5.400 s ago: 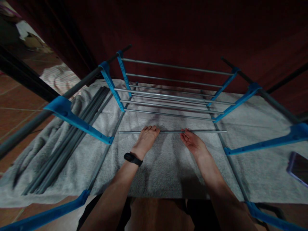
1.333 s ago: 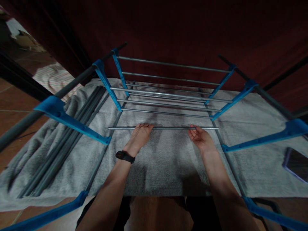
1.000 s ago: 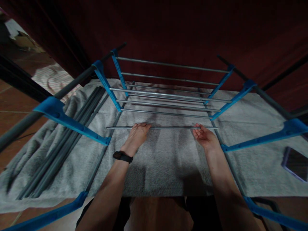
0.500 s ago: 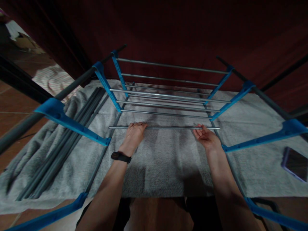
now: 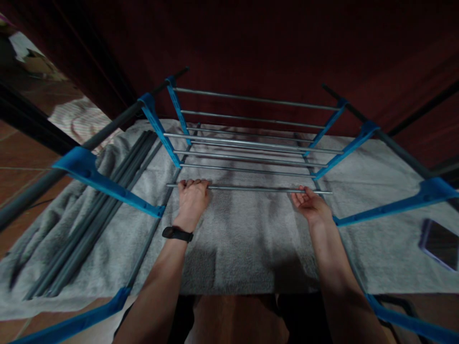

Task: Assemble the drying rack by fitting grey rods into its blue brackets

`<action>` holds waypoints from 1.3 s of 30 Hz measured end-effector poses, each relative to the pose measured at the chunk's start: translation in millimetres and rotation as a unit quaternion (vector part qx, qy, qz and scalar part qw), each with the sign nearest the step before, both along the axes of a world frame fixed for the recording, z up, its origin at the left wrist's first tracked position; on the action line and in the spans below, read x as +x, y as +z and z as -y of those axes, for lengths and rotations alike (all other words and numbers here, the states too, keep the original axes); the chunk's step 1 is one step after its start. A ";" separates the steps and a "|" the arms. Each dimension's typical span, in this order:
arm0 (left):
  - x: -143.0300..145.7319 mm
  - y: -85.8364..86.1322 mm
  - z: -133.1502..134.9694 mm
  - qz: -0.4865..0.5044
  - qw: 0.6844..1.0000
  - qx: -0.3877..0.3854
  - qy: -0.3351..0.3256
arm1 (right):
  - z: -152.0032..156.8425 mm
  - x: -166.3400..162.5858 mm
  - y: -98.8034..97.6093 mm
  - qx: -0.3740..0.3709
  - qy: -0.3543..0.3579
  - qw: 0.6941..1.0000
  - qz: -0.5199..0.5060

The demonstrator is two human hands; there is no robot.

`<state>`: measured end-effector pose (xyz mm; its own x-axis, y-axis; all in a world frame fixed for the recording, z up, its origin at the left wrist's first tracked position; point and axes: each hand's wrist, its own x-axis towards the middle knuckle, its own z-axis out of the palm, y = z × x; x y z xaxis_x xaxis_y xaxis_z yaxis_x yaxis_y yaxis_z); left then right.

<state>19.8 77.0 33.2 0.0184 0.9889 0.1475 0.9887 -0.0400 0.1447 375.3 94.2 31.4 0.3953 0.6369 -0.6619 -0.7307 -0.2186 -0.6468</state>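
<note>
A thin grey metal rod (image 5: 247, 189) lies across the width of a rack frame, held at both sides. My left hand (image 5: 193, 195) wraps over it near its left end, palm down. Near the right end, my right hand (image 5: 309, 202) grips it from below with the palm turned up. Blue plastic brackets (image 5: 124, 193) on the left and a matching blue bracket (image 5: 380, 210) on the right flank the hands. Beyond the rod, several similar crossbars (image 5: 251, 157) span between the farther brackets.
Several long grey tubes (image 5: 103, 217) lie on the grey blanket (image 5: 244, 248) at the left. A phone (image 5: 440, 244) rests on the blanket at the right. Behind the rack hangs a dark red curtain (image 5: 244, 43). Grey side poles (image 5: 111, 125) run along the frame.
The rod has shifted slightly to the right, and its left end has tipped a little farther away. My left hand has slid left along it; my right hand moved slightly right.
</note>
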 end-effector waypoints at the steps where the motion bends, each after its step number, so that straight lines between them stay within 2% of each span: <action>1: -1.2 -0.8 0.1 0.001 1.000 0.004 0.011 | 0.1 0.5 -0.1 0.000 -0.001 1.000 0.002; 10: -11.3 -1.9 1.6 0.065 0.991 0.049 0.102 | 0.2 11.3 -0.2 0.000 -0.010 1.000 0.009; 16: -15.7 4.5 3.3 0.039 0.983 0.076 0.160 | -1.0 20.9 -2.7 0.006 -0.026 1.000 0.004; 20: -15.5 11.6 3.3 0.041 0.979 0.061 0.192 | -1.0 23.9 -2.3 0.006 -0.028 1.000 0.004; 24: -17.4 13.1 -1.0 0.119 0.973 0.034 0.194 | -0.2 24.7 -3.4 0.009 -0.029 1.000 0.006; 29: -24.4 10.3 -11.0 0.234 0.950 0.075 0.192 | 0.6 25.7 -5.5 0.017 -0.034 0.999 0.007; 32: -28.3 8.2 -16.9 0.305 0.923 0.108 0.208 | -0.2 24.7 -3.3 0.007 -0.033 0.999 0.006; 34: -29.8 5.8 -20.7 0.370 0.893 0.129 0.222 | -0.9 23.1 -1.2 -0.003 -0.036 0.999 0.003; 36: -29.8 3.1 -24.3 0.467 0.841 0.149 0.230 | -1.2 21.5 0.1 -0.004 -0.039 0.999 0.000; 39: -27.7 1.3 -27.7 0.606 0.745 0.182 0.213 | -0.8 20.2 -0.9 0.005 -0.039 0.999 0.001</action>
